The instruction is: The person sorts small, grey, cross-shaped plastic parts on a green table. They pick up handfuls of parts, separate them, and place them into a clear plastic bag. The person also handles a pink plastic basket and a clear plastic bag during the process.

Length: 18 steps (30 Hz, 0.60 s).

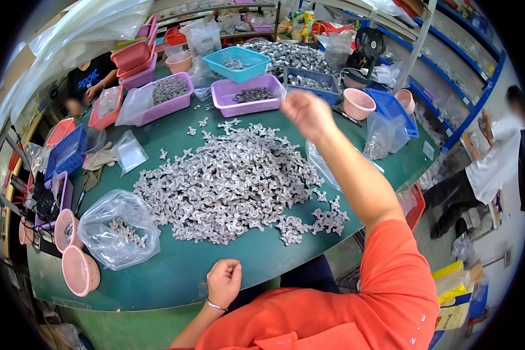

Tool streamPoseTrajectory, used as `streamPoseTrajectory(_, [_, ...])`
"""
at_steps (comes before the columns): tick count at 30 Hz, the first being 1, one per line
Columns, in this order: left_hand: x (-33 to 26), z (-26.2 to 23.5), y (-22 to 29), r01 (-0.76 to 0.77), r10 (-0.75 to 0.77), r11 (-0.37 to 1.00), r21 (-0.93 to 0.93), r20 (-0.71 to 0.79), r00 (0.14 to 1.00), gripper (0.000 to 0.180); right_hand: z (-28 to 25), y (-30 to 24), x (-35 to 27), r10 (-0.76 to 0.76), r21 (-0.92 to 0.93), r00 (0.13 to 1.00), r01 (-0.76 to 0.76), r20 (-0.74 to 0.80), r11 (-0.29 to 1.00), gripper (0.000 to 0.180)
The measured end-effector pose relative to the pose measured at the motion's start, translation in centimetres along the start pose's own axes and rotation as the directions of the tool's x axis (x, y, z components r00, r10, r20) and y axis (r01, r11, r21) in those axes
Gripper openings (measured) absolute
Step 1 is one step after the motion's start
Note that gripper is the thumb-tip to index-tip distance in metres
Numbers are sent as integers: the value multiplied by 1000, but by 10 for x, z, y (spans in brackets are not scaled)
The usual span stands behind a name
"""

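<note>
A broad heap of small grey metal castings [233,175] with curved, lobed shapes covers the middle of the green table [157,286]. My left hand [223,282] is closed in a loose fist by the table's near edge, in front of the heap; whatever it may hold is hidden. My right arm reaches out across the table's right side. At its end, my right hand [306,114] is at the right edge of a purple tray [224,105] with dark small parts in it. Its fingers are blurred, so their grip is unclear. A few castings [326,220] lie loosely grouped at the heap's near right.
An open clear plastic bag [119,233] with some castings stands left, beside pink baskets [80,271]. Behind the heap are a blue tray [237,63], another purple tray [169,93] and a black fan [368,49]. People are at the far left and far right.
</note>
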<state>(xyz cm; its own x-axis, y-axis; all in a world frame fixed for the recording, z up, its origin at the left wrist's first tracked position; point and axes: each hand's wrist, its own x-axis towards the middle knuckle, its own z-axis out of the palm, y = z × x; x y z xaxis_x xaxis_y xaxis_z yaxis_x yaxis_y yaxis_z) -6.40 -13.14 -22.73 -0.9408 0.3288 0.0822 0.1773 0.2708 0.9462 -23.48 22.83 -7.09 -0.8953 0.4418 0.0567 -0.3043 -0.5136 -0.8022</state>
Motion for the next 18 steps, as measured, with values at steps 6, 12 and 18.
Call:
streamPoseTrajectory(6, [-1, -2, 2, 2, -2, 1000, -30, -18, 1000, 4, -23, 2, -22, 84, -167, 989, -103, -121, 981, 22])
streamPoseTrajectory(12, [0, -2, 0, -24, 25, 994, 104, -2, 1000, 2, -50, 5, -111, 76, -317, 997, -71, 2, 946, 17])
streamPoseTrajectory(18, [-4, 1, -6, 13, -13, 1000, 9, -71, 997, 3, -84, 8, -187, 30, -437, 988, -93, -150, 894, 17])
